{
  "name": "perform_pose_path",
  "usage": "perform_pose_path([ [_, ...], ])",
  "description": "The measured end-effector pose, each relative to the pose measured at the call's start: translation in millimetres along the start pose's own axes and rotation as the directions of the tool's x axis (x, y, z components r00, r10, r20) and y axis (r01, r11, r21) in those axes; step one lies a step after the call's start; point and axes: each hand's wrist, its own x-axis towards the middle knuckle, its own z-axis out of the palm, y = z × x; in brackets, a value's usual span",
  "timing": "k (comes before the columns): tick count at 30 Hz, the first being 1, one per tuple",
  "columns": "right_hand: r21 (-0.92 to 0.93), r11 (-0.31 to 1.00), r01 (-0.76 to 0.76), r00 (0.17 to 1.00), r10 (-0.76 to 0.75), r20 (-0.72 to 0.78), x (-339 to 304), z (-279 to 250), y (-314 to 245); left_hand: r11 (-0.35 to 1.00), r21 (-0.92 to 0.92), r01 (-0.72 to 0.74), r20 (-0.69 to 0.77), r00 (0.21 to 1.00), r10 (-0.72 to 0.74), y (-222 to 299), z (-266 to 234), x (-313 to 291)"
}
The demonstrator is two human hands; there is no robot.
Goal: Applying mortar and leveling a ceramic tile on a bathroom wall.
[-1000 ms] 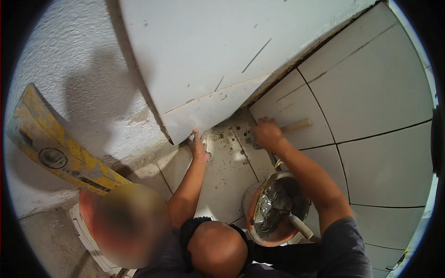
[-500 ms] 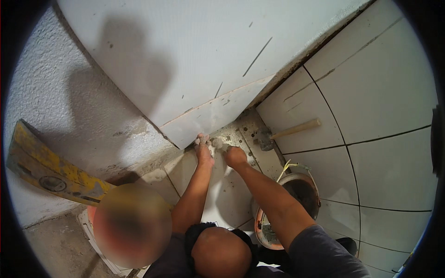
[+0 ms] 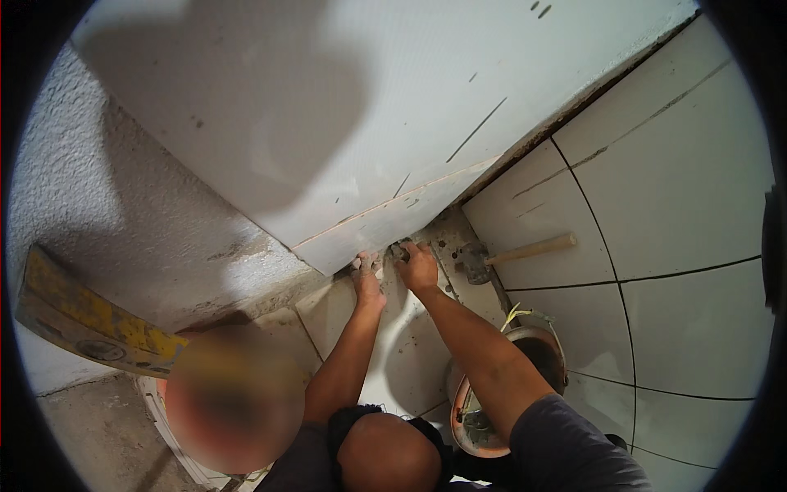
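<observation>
My left hand [image 3: 369, 283] reaches to the lower edge of a large white tile panel [image 3: 385, 209], its grey-smeared fingers stretched out and slightly apart near that edge. Just right of it, my right hand [image 3: 420, 266] is closed around a small dark grey lump [image 3: 400, 251], which looks like mortar and is partly hidden by the fingers. Both hands are low, over pale floor tiles [image 3: 340, 316] spotted with grey. The gap under the panel is mostly hidden by my hands.
A hammer with a wooden handle [image 3: 533, 248] rests by the right tiled wall [image 3: 689, 197]. An orange-rimmed bucket [image 3: 484, 450] stands beside my right forearm. At left, a worn yellow level [image 3: 102, 324] leans near a rough white wall [image 3: 61, 172]; a blurred round patch covers its lower end.
My right hand has moved up to the panel's lower edge, and the dark lump now shows at its fingers. The left hand has shifted slightly. The whole view has tilted a little.
</observation>
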Motion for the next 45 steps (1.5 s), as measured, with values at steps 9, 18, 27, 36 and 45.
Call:
perform_pose_path([
  [9,0.115,0.993,-0.004,0.988,0.022,-0.153,-1.2,21.5,-5.7,0.997,0.029,0.068,-0.034,0.997,-0.067,4.3,8.1,-7.8],
  [18,0.073,0.996,0.045,0.98,-0.03,-0.198,-1.1,23.0,-11.0,1.0,0.009,0.007,-0.024,1.0,-0.007,3.5,4.2,-5.7],
  [27,0.142,0.99,0.013,0.99,0.007,-0.139,-8.6,9.5,-7.7,0.999,0.009,0.042,-0.036,0.998,-0.042,11.9,7.6,-17.1],
  [36,0.468,0.88,-0.08,0.883,0.28,-0.377,12.1,-5.2,8.1,0.997,0.023,0.068,-0.004,0.998,-0.067,9.6,18.2,-13.0],
  [45,0.548,0.779,-0.303,0.939,0.343,0.031,-8.3,-52.3,-12.6,0.999,-0.032,0.016,-0.027,0.999,-0.017,12.8,22.5,-17.3],
])
